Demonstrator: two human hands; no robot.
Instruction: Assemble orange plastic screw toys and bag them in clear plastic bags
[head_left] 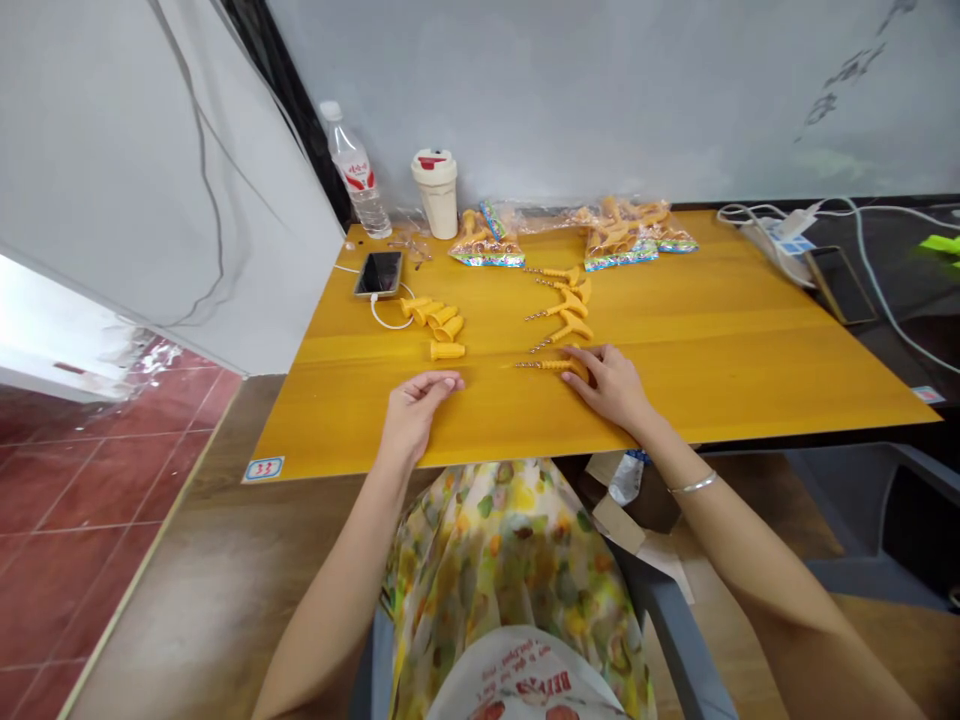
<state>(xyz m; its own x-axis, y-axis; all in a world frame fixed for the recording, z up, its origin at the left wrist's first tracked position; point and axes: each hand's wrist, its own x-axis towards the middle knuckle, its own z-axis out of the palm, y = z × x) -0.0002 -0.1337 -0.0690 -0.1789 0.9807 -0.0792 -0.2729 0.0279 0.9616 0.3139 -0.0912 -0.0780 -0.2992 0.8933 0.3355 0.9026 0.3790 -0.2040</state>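
Right hand (606, 385) low on the bench (720, 360) near its front edge, fingers long and spread rather than closed, fingertips (571, 358) against the yellow handle of a T-handled corkscrew (544, 365). That corkscrew lying crosswise, metal spiral aimed toward the bench's left edge. No firm grip visible, only light contact from above. Sound placement for such a piece: fingers on the plastic handle, well away from the pointed spiral.

Left hand (416, 408) loosely curled and empty, resting near the front edge, just short of a yellow bullet-shaped cap (448, 350). Behind that cap, toward the left of the bench, a cluster of similar caps (433, 315), all within easy reach.

Four more corkscrews (566, 300) in a loose column behind the first, tips likewise aimed left, with enough space between them for lifting one without snagging a neighbour's spiral. Along the back edge, plastic bags of yellow parts (637, 235), a phone (379, 274) with a white charging cable (386, 318), a water bottle (354, 175) and a cream lidded cup (436, 195).
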